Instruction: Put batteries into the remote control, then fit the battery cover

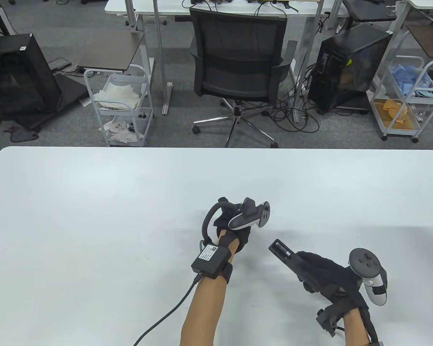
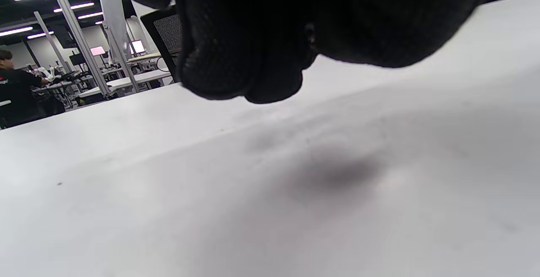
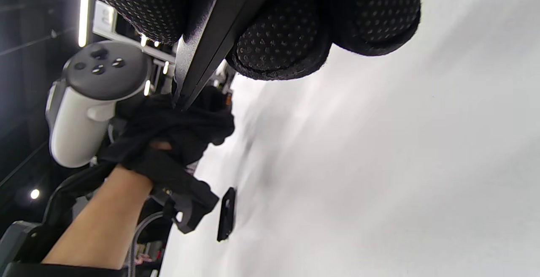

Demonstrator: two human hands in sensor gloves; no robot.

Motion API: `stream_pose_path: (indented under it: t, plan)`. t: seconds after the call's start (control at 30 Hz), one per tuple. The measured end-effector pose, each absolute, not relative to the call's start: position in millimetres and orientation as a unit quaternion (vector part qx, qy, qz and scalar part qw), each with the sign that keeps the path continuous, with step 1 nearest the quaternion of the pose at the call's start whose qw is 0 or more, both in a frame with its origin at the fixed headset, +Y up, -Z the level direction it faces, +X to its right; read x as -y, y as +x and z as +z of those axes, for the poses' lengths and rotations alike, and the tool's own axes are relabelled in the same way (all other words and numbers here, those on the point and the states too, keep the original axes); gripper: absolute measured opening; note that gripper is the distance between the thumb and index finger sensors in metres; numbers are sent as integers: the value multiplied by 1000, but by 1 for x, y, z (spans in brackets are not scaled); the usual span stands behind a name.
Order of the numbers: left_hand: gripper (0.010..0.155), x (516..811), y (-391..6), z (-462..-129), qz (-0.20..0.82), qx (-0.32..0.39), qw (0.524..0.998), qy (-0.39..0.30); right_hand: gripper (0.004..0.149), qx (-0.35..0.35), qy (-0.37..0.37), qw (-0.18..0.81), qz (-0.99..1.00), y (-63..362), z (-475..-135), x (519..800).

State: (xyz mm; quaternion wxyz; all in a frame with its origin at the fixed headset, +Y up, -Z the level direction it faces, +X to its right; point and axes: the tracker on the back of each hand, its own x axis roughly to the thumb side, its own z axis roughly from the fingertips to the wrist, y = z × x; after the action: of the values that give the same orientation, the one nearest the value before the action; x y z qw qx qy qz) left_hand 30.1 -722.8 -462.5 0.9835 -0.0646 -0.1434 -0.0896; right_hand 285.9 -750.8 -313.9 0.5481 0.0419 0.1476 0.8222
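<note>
My right hand grips a black remote control by its lower half, a little above the white table. Its open battery bay faces up, with a battery showing inside. The right wrist view shows the remote's edge between my fingers. My left hand hovers low over the table to the left of the remote, its fingers curled together; nothing shows in them. A small flat black piece, probably the battery cover, lies on the table under my left wrist.
Beyond the table's far edge stand a black office chair and white carts. A cable runs from the box on my left wrist to the near edge.
</note>
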Motion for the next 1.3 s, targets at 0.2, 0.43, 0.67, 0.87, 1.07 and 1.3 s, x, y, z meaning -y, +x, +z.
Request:
stream_pose_path:
  t: [0.2, 0.43, 0.67, 0.87, 1.07, 1.3]
  plan:
    - [47, 696, -1, -436, 15, 216, 974, -69, 57, -150, 47, 538, 828, 283, -313, 750]
    - [47, 677, -26, -366, -5, 291, 956, -48, 57, -171, 73, 517, 836, 268, -312, 750]
    - [46, 689, -39, -310, 3, 301, 951, -64, 57, -228, 132, 486, 834, 233, -306, 753]
    - [44, 703, -42, -284, -66, 278, 958, -36, 56, -262, 157, 426, 851, 205, -300, 759]
    - [43, 717, -34, -274, -129, 259, 957, -33, 57, -289, 161, 429, 840, 194, -300, 763]
    - [45, 724, -20, -273, -184, 248, 951, -31, 57, -296, 148, 428, 841, 193, -302, 766]
